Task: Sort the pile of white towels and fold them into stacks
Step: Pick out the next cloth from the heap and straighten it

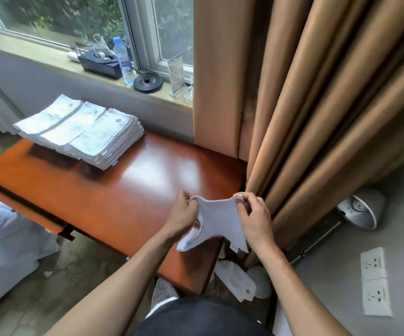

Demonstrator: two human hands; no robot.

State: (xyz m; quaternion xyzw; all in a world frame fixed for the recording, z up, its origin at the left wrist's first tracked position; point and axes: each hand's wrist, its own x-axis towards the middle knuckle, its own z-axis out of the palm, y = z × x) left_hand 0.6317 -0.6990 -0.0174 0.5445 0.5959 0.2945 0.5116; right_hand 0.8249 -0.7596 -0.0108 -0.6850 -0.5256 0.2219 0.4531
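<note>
A small white towel (216,220) hangs between my hands over the near right corner of the red-brown table (147,185). My left hand (182,218) pinches its upper left corner, and my right hand (251,218) pinches the upper right corner. The cloth sags below my fingers. Three stacks of folded white towels (82,129) lie side by side at the far left of the table. More white towels (236,278) lie on the floor below the table's right end, partly hidden by it.
Tan curtains (317,105) hang close on the right, touching the table edge. The windowsill (57,61) carries a water bottle (123,61), a black box with cables, a kettle base and a clear sign holder. A white bed (4,241) is at left; a socket strip (375,282) is on the right wall.
</note>
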